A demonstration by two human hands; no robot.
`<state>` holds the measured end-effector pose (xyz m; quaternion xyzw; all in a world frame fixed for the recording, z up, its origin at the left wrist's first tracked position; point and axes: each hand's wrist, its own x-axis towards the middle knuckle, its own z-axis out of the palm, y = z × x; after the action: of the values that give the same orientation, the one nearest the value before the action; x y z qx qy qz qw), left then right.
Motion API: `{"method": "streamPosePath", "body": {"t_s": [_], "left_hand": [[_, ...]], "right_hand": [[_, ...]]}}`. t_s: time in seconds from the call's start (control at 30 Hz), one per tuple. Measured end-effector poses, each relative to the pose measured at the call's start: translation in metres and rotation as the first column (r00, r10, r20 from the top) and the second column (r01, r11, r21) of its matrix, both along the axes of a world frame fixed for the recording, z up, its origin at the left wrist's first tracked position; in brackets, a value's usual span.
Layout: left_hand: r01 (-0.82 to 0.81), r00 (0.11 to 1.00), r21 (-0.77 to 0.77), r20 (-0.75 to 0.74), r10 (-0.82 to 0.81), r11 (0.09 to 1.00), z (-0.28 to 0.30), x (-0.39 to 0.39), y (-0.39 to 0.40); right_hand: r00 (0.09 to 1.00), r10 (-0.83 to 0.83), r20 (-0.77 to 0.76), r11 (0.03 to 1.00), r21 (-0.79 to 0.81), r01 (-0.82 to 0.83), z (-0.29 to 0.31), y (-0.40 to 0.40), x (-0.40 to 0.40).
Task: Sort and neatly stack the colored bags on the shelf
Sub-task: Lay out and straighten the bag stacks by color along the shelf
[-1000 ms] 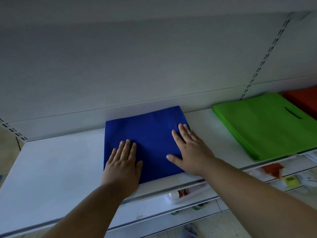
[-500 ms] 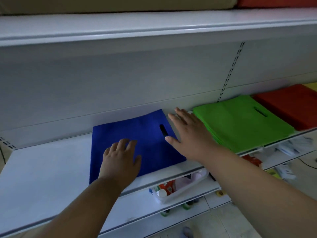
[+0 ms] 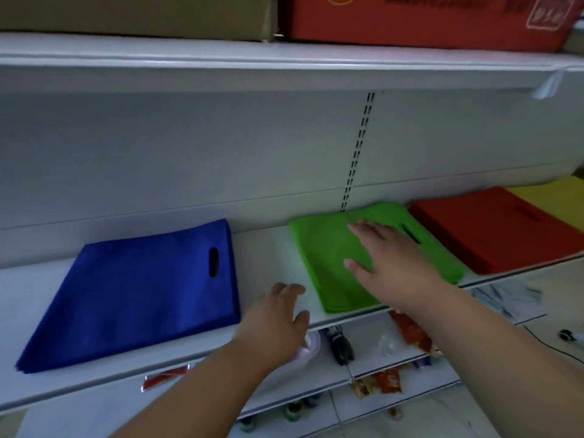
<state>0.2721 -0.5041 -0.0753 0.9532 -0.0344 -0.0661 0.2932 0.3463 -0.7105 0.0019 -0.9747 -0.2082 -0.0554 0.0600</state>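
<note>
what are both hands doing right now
Left hand: open, holding nothing, between the blue bags and green bags.
Right hand: open, flat over the green bags.

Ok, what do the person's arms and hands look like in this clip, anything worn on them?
Both forearms are bare as far as the frame shows: no sleeves, gloves, watch or bracelets. The left hand and right hand show no rings that I can make out, though the picture is a little soft. Fingernails look short and unpainted.
</note>
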Motion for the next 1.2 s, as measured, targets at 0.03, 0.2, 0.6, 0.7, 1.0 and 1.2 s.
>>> {"method": "streamPosePath", "body": {"t_s": [0.03,0.2,0.6,0.7,1.0,1.2], "left_hand": [[-0.088,0.993,-0.054,-0.082,0.083,0.995,-0.003,0.01,-0.018],[-0.6,0.788,-0.362,-0.42,0.45,0.713,-0.012,0.057,-0.075],[-0.73,0.652,-0.675,-0.636,0.413,0.112,0.03,0.089,-0.107],[-0.754,0.605,-0.65,-0.634,0.482,0.091,0.03,0.079,-0.079],[-0.838,0.541,-0.379,-0.473,0.696,0.394,0.004,0.053,-0.069],[-0.601,0.789,-0.274,-0.353,0.503,0.751,0.009,0.045,-0.077]], "right_hand": [[0.999,0.023,-0.03,1.0,0.002,-0.023,-0.005,-0.015,0.007],[0.984,0.118,-0.136,0.991,0.073,-0.109,-0.025,-0.068,0.043],[0.983,0.185,-0.022,0.981,0.062,-0.183,-0.088,-0.097,0.064],[0.991,0.106,0.083,0.994,-0.017,-0.105,-0.089,-0.13,0.083],[0.957,0.089,-0.277,0.935,0.353,0.015,-0.094,-0.16,0.094],[0.924,0.167,-0.345,0.887,0.462,0.013,-0.101,-0.174,0.098]]}}
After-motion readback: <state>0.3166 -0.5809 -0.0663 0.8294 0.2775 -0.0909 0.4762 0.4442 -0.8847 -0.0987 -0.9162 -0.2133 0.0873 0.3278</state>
